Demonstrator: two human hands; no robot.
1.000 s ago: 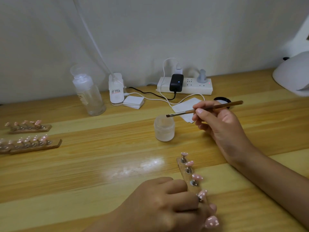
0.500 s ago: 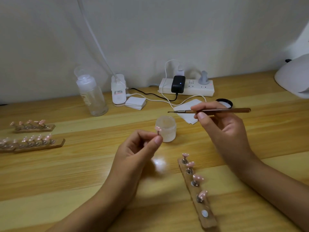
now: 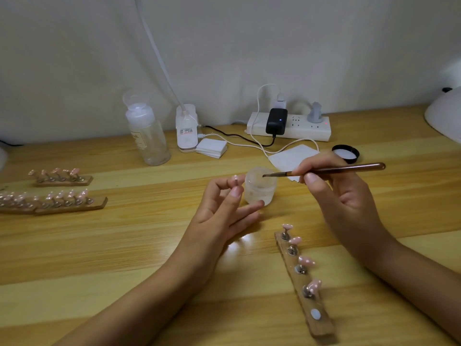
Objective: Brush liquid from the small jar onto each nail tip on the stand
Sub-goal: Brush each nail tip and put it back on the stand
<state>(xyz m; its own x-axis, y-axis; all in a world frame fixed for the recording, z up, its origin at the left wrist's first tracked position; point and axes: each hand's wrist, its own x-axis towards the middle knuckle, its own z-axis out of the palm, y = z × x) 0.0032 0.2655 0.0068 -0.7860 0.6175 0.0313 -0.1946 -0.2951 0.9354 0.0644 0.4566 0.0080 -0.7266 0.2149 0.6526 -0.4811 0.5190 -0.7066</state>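
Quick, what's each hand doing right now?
Left hand: pinches a pink nail tip between thumb and forefinger.
Right hand: holds the brush, bristles over the small jar.

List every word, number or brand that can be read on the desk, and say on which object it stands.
No text here can be read with certainty.
On the clear bottle: a pale label with dark print, too blurred to read.
On the white device: a small label with red print, too small to read.
On the power strip: no print can be made out.
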